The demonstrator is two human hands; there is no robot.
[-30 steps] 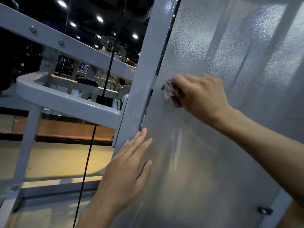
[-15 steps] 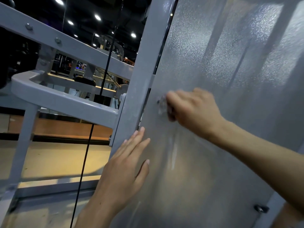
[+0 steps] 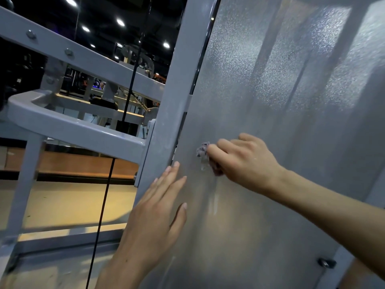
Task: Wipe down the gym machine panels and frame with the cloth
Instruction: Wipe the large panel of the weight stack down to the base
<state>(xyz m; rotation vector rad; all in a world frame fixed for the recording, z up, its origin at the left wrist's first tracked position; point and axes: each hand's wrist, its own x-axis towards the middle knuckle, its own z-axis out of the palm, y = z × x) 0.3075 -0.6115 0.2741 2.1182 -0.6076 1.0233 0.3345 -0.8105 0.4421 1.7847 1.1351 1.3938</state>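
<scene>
1. Right hand: fingers curled round a small crumpled cloth, pressing it against the frosted panel.
2. Cloth: bunched under the right fingertips, a speckled pale and purplish wad poking out to the left of the knuckles and below them, touching the panel surface.
3. Left hand: flat and relaxed, fingers straight and slightly spread, resting on the panel near its left edge, fingertips pointing up toward the cloth.
4. Hands apart: left below and to the left of the right, with a gap of bare panel between left fingertips and cloth.
5. Grey upright frame post: just left of both hands, running along the panel edge; left fingertips close beside it, contact with it not clear.
6. Faint wet streak on the panel: directly below the cloth, to the right of the left thumb.
7. Curved grey frame bar: further left of the left hand, joining the post.
8. Thin black cable: hanging vertically, left of the left hand.
9. Small bolt on the panel: well below the right forearm, near the lower right.
</scene>
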